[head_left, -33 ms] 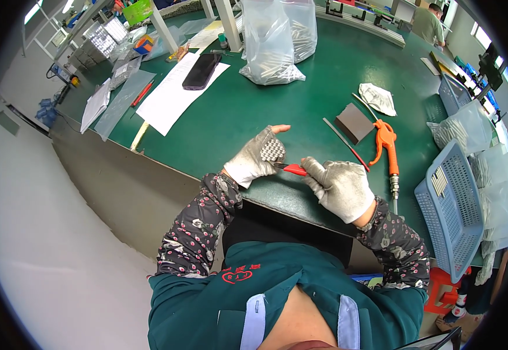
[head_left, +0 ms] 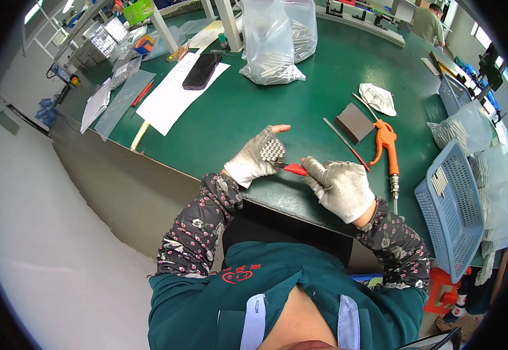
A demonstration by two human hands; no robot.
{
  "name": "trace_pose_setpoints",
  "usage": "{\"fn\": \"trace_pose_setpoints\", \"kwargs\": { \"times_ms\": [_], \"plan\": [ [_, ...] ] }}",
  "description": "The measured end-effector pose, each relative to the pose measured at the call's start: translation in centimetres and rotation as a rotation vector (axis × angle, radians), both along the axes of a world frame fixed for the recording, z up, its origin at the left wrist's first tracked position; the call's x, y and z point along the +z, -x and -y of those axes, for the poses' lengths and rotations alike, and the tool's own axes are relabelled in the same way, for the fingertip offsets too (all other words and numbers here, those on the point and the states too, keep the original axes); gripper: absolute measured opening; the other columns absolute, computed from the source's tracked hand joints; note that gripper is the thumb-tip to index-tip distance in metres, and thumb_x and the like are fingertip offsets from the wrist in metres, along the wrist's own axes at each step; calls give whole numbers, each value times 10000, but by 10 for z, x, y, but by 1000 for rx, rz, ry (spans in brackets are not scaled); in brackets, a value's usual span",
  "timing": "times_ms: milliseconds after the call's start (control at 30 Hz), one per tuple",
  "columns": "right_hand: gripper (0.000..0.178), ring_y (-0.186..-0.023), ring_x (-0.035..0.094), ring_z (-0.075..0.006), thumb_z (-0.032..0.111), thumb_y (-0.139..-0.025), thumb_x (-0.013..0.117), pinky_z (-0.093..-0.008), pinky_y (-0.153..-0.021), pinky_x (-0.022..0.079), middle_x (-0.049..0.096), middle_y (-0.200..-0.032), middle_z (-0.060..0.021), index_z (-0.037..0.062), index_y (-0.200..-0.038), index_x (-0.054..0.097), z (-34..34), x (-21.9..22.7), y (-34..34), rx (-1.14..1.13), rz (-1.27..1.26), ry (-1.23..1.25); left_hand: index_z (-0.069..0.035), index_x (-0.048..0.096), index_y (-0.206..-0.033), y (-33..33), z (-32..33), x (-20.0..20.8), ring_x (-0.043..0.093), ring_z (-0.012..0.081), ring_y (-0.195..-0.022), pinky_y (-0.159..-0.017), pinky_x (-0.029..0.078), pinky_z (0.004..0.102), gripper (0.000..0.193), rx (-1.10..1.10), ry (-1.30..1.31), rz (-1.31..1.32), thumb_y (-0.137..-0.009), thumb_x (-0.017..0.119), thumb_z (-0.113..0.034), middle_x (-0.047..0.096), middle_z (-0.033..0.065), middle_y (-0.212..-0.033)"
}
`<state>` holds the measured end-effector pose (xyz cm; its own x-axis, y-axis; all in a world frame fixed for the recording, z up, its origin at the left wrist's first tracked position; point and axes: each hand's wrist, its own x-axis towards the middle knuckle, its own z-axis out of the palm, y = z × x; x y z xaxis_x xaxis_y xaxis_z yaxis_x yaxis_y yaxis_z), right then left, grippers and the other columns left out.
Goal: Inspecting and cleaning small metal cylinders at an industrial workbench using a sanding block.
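Closed around a bundle of slim metal rods (head_left: 272,150), my gloved left hand (head_left: 248,158) holds their round ends facing up near the table's front edge. My right hand (head_left: 347,189), also in a grey-white fingerless glove, grips a red-handled tool (head_left: 295,169). The tool's thin dark tip reaches the lower edge of the bundle; its exact kind is too small to make out. Beyond my right hand lie a thin rod with a red end (head_left: 347,144), a dark brown block (head_left: 355,123) and an orange air blow gun (head_left: 386,143).
A blue basket (head_left: 452,216) with a few rods stands at the right, beside bags of rods (head_left: 490,198). Large clear bags of rods (head_left: 271,52) stand at the back. Papers (head_left: 169,105), a phone (head_left: 201,72) and a red pen (head_left: 142,94) lie left. A crumpled white cloth (head_left: 377,99) lies past the block.
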<state>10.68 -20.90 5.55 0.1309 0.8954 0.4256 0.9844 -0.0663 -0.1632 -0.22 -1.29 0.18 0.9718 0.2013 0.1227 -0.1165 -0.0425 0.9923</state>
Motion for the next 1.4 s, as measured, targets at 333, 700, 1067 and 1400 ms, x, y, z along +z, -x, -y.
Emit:
{"fn": "trace_pose_setpoints", "kwargs": {
  "times_ms": [333,700,1067,1400],
  "plan": [
    [265,-541,589,-240,231,-805,606,-350,-501,446,567,-572,-79,87,-1027,618,-2,5,5,-39,11,53,-33,337,-1341,1,2,5,483,44,-718,-694,408,180,832,5,30,-3,-622,751,19,527,-32,-787],
    [216,-489,574,-252,257,-828,576,-372,-451,430,550,-528,-74,107,-979,612,-2,17,21,-151,23,128,-30,322,-1350,1,3,7,488,52,-728,-701,414,182,841,10,74,-31,-619,733,42,531,-27,-793],
    [248,-521,586,-248,258,-816,593,-364,-484,445,566,-556,-83,90,-996,628,4,12,15,-123,-6,80,-21,309,-1353,1,0,4,485,50,-729,-708,413,182,840,-18,142,-23,-619,711,52,522,-31,-791],
    [262,-537,589,-244,260,-817,590,-358,-495,448,571,-569,-78,89,-1013,621,2,11,14,-124,7,78,-20,325,-1344,1,0,3,489,54,-715,-700,413,183,839,-6,83,-11,-604,710,64,530,-24,-777]
  ]
}}
